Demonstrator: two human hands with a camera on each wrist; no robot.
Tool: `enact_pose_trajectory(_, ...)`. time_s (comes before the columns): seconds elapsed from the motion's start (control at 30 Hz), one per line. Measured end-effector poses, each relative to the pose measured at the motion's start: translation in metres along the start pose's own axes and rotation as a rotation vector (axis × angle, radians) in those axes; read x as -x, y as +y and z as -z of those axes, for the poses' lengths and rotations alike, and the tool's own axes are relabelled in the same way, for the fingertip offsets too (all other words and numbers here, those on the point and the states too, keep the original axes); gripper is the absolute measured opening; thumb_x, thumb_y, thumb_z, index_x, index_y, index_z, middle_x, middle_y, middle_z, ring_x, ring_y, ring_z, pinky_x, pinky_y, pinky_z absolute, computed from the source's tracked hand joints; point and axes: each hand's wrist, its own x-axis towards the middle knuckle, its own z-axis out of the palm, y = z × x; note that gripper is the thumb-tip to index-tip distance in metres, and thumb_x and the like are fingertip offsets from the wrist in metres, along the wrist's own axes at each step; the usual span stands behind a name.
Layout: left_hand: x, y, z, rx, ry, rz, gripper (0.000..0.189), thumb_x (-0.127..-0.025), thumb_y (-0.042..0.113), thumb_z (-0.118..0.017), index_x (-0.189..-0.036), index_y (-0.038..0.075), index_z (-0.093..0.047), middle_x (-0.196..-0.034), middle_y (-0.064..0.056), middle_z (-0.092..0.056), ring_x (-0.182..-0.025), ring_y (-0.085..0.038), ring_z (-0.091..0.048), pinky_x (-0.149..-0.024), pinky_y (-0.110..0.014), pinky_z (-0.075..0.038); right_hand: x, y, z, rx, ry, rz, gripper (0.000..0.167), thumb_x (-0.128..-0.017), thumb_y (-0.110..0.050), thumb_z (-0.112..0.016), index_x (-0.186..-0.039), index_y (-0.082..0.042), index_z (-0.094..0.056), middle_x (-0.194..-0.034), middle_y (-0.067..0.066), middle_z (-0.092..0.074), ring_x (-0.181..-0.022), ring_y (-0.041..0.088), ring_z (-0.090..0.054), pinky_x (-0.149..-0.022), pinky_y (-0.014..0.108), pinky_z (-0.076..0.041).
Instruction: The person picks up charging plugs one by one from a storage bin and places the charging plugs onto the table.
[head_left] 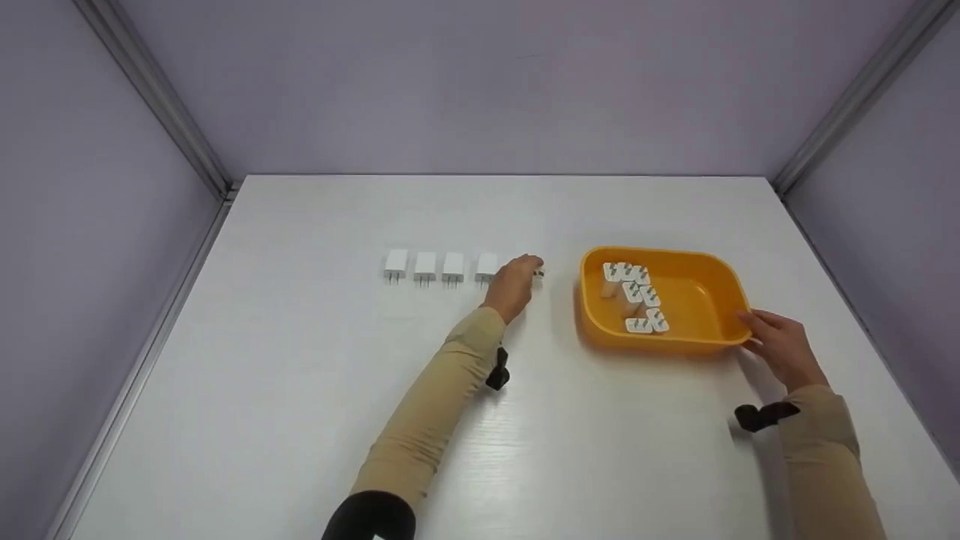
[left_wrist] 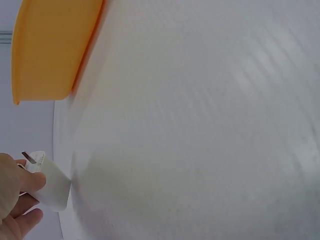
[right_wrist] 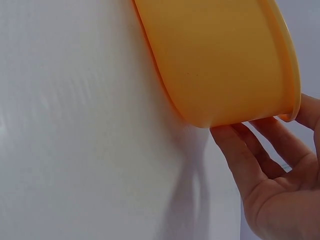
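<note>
1. At the far left, the white table [head_left: 247, 337] is bordered by a pale purple side wall [head_left: 90, 247], along which a grey metal strip is run.
2. Four white plug adapters are laid in a row on the table, their prongs pointed toward the near edge: the first adapter [head_left: 396, 262], the second adapter [head_left: 425, 264], the third adapter [head_left: 453, 265] and the fourth adapter [head_left: 486, 265]. The first three are set apart by small gaps; a wider one is left before the fourth.
3. Just right of the fourth adapter, the left hand [head_left: 511, 286] is reached out over the table, its forearm covered by a tan sleeve [head_left: 427, 412]. A held adapter [left_wrist: 55, 187] is pinched between its thumb and fingers, the prongs turned away from the tabletop. Whether the table is touched by this adapter cannot be told.
4. Farther right, an orange bin [head_left: 697, 296] is rested on the table. Several white adapters, the binned adapters [head_left: 632, 292], are clustered in its left part, prongs upward.
5. At the bin's near right corner, the rim is gripped by the right hand [head_left: 784, 346]: the thumb is placed at the rim, and fingers are pressed against the outside. The right forearm is covered by a matching sleeve [head_left: 829, 472].
</note>
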Motion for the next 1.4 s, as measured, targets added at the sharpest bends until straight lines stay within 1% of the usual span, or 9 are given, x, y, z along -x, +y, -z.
enact_pose_trajectory(0.1,0.001,-0.002,-0.002,-0.011,0.016,-0.006,0.031,-0.091,-0.01,-0.052,-0.118,0.0,-0.061,-0.121,-0.014,-0.067,-0.115,-0.026,-0.064,-0.1,-0.03,-0.052,-0.001,0.0,-0.001,0.038,0.001,-0.012,0.086,-0.092,-0.058,-0.048,-0.15,0.002,-0.026,-0.115,-0.017,-0.049,-0.094,-0.011,-0.053,-0.081,0.006,-0.052)
enact_pose_trajectory(0.2,0.002,-0.004,-0.002,-0.041,0.022,-0.019,0.029,-0.091,-0.01,-0.053,-0.117,0.0,-0.061,-0.119,-0.014,-0.067,-0.113,-0.026,-0.064,-0.098,-0.03,-0.053,-0.001,0.001,-0.001,0.03,0.002,-0.003,0.086,-0.092,-0.057,-0.049,-0.149,0.003,-0.026,-0.111,-0.019,-0.051,-0.093,-0.012,-0.054,-0.08,0.006,-0.052)
enact_pose_trajectory(0.33,0.0,-0.006,-0.002,-0.119,0.018,-0.019,0.027,-0.093,-0.006,-0.053,-0.118,0.001,-0.059,-0.121,-0.014,-0.066,-0.114,-0.025,-0.065,-0.097,-0.028,-0.054,0.0,0.001,0.001,-0.087,-0.014,0.057,0.084,-0.093,-0.047,-0.054,-0.148,0.009,-0.024,-0.1,-0.027,-0.055,-0.091,-0.011,-0.058,-0.078,0.006,-0.053)
enact_pose_trajectory(0.43,-0.001,-0.007,-0.003,-0.177,0.013,-0.016,0.03,-0.094,-0.003,-0.052,-0.123,0.001,-0.058,-0.123,-0.014,-0.066,-0.114,-0.025,-0.065,-0.097,-0.026,-0.054,0.001,0.002,0.002,-0.127,-0.023,0.084,0.082,-0.094,-0.042,-0.055,-0.147,0.011,-0.023,-0.098,-0.027,-0.058,-0.091,-0.01,-0.059,-0.077,0.007,-0.053)
enact_pose_trajectory(0.6,-0.002,-0.008,-0.007,-0.255,0.016,-0.019,0.029,-0.095,-0.001,-0.052,-0.122,0.003,-0.062,-0.121,-0.011,-0.066,-0.11,-0.022,-0.067,-0.093,-0.024,-0.055,-0.001,0.001,0.001,-0.05,-0.008,0.064,0.083,-0.094,-0.048,-0.052,-0.148,0.008,-0.023,-0.099,-0.028,-0.054,-0.091,-0.012,-0.057,-0.077,0.006,-0.052)
enact_pose_trajectory(0.73,-0.003,-0.008,-0.009,-0.279,0.022,-0.013,0.026,-0.095,0.0,-0.052,-0.118,0.004,-0.065,-0.118,-0.01,-0.066,-0.107,-0.021,-0.068,-0.091,-0.024,-0.056,-0.001,0.002,0.0,-0.018,0.005,0.043,0.086,-0.092,-0.053,-0.051,-0.148,0.007,-0.025,-0.101,-0.027,-0.052,-0.092,-0.013,-0.056,-0.079,0.006,-0.052)
enact_pose_trajectory(1.13,-0.001,-0.009,-0.011,-0.43,0.019,-0.054,0.023,-0.096,0.003,-0.052,-0.116,0.003,-0.062,-0.117,-0.01,-0.065,-0.106,-0.019,-0.066,-0.092,-0.026,-0.056,-0.003,0.001,-0.001,0.002,0.001,-0.001,0.088,-0.091,-0.057,-0.049,-0.15,0.003,-0.024,-0.106,-0.022,-0.049,-0.095,-0.01,-0.054,-0.081,0.006,-0.052)
enact_pose_trajectory(1.2,-0.001,-0.009,-0.011,-0.46,0.015,-0.063,0.021,-0.096,0.003,-0.052,-0.114,0.003,-0.062,-0.115,-0.01,-0.065,-0.105,-0.02,-0.066,-0.092,-0.027,-0.055,-0.002,0.0,-0.002,-0.014,0.001,-0.002,0.088,-0.091,-0.057,-0.05,-0.15,0.003,-0.024,-0.104,-0.024,-0.05,-0.094,-0.011,-0.054,-0.081,0.006,-0.052)
enact_pose_trajectory(1.4,0.0,-0.008,-0.008,-0.546,-0.03,-0.084,0.02,-0.094,0.001,-0.054,-0.113,0.004,-0.06,-0.113,-0.008,-0.063,-0.104,-0.018,-0.065,-0.092,-0.025,-0.055,-0.001,0.001,-0.001,-0.161,-0.003,0.043,0.087,-0.092,-0.044,-0.058,-0.148,0.011,-0.02,-0.096,-0.026,-0.058,-0.089,-0.01,-0.059,-0.076,0.007,-0.053)
